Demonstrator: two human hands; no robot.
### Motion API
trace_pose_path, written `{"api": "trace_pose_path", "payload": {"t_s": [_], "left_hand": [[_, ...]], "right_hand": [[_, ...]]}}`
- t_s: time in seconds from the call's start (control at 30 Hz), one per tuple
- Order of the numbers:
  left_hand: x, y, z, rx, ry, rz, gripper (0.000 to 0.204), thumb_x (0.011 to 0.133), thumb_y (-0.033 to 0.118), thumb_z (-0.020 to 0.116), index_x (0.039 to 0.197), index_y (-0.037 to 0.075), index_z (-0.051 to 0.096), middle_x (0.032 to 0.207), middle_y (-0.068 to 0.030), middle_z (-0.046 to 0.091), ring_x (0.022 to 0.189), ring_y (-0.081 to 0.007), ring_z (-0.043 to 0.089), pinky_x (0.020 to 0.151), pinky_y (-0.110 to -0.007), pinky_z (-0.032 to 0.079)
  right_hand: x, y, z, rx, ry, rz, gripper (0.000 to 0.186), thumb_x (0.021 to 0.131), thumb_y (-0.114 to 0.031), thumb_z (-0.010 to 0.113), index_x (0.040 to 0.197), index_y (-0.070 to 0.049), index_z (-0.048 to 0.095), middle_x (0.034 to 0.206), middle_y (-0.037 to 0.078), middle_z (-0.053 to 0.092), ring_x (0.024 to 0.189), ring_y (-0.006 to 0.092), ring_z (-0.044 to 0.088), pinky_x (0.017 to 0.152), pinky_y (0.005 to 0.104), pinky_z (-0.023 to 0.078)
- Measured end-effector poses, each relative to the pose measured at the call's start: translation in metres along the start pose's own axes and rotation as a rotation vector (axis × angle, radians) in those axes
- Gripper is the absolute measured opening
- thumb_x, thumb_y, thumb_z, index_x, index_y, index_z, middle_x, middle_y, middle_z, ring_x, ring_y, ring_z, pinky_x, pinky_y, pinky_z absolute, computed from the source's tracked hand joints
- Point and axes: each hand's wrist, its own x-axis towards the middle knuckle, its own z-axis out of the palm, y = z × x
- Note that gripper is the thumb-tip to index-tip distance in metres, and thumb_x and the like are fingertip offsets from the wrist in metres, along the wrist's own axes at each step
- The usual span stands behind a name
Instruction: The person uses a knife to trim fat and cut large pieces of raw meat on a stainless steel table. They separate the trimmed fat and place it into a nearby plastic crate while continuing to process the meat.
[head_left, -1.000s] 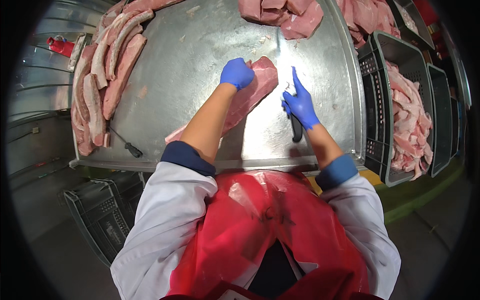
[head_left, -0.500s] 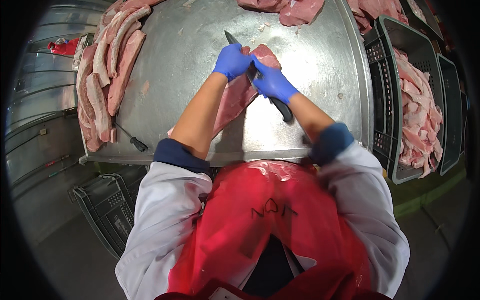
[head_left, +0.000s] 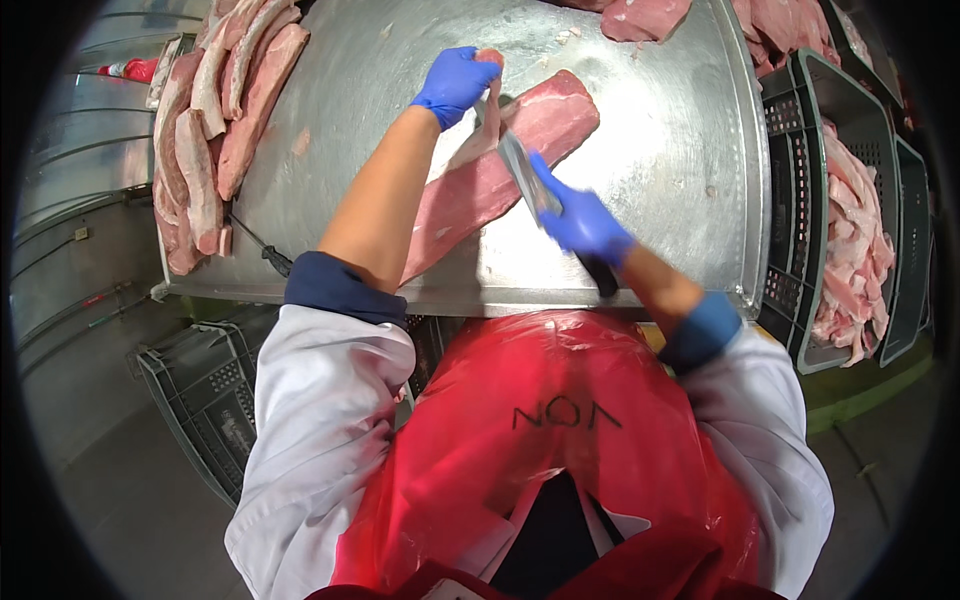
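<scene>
A long pink slab of pork loin (head_left: pixel 552 118) lies slantwise on the metal table (head_left: pixel 670 150), its near end partly behind my left forearm. My left hand (head_left: pixel 457 85), in a blue glove, pinches a thin pale strip of meat (head_left: pixel 491 118) above the slab's far side. Whether the strip's lower end is still joined to the slab I cannot tell. My right hand (head_left: pixel 588 218), also gloved in blue and slightly blurred, grips a knife (head_left: pixel 522 172) by its black handle. The blade points far and left across the slab, close to the strip.
Several long meat strips (head_left: pixel 205 150) are piled at the table's left edge, beside a dark-handled tool (head_left: pixel 276 262). More meat (head_left: pixel 645 18) lies at the far edge. On the right, a grey crate (head_left: pixel 812 210) holds pale trimmings (head_left: pixel 850 250). Another crate (head_left: pixel 200 395) stands low at left.
My hands have moved apart: the left went up and left, lifting the strip, while the right came nearer and right with the knife. The slab now shows more fully.
</scene>
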Motion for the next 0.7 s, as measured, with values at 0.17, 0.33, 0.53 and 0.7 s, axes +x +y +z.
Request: {"api": "trace_pose_path", "payload": {"t_s": [0.17, 0.33, 0.53, 0.7], "left_hand": [[-0.018, 0.018, -0.001, -0.138, -0.049, 0.039, 0.019, 0.083, 0.014, 0.066, 0.094, -0.002, 0.066, 0.073, -0.0004, 0.056, 0.062, -0.0083, 0.049, 0.055, -0.026, 0.04], [-0.026, 0.02, -0.032, -0.268, 0.0, -0.026, 0.016, 0.084, 0.012, 0.066, 0.094, -0.001, 0.066, 0.075, 0.0, 0.055, 0.059, -0.0062, 0.046, 0.053, -0.022, 0.036], [-0.06, 0.04, -0.043, -0.447, -0.041, 0.056, 0.014, 0.086, 0.009, 0.065, 0.097, 0.001, 0.066, 0.077, 0.0, 0.056, 0.06, -0.0057, 0.046, 0.053, -0.022, 0.036], [-0.065, 0.019, -0.081, -0.585, -0.095, 0.159, 0.013, 0.091, 0.016, 0.062, 0.097, 0.004, 0.065, 0.078, 0.0008, 0.057, 0.064, -0.0076, 0.05, 0.057, -0.023, 0.041]], "right_hand": [[0.033, -0.012, 0.01, 0.038, 0.071, -0.005, 0.076, 0.095, -0.022, 0.053, 0.161, -0.024, 0.017, 0.079, 0.014, 0.067, 0.061, 0.0205, 0.064, 0.063, 0.0323, 0.056], [0.017, -0.011, 0.04, -0.093, 0.127, -0.084, 0.075, 0.092, -0.015, 0.053, 0.16, -0.02, 0.021, 0.077, 0.019, 0.068, 0.064, 0.0254, 0.069, 0.062, 0.0371, 0.058], [0.044, -0.044, 0.057, 0.044, 0.096, 0.055, 0.075, 0.095, -0.022, 0.055, 0.161, -0.02, 0.019, 0.08, 0.014, 0.067, 0.065, 0.0201, 0.065, 0.064, 0.0349, 0.055], [0.002, -0.026, 0.095, -0.032, 0.059, -0.03, 0.076, 0.095, -0.022, 0.053, 0.161, -0.021, 0.016, 0.075, 0.017, 0.065, 0.065, 0.0262, 0.065, 0.066, 0.0405, 0.054]]}}
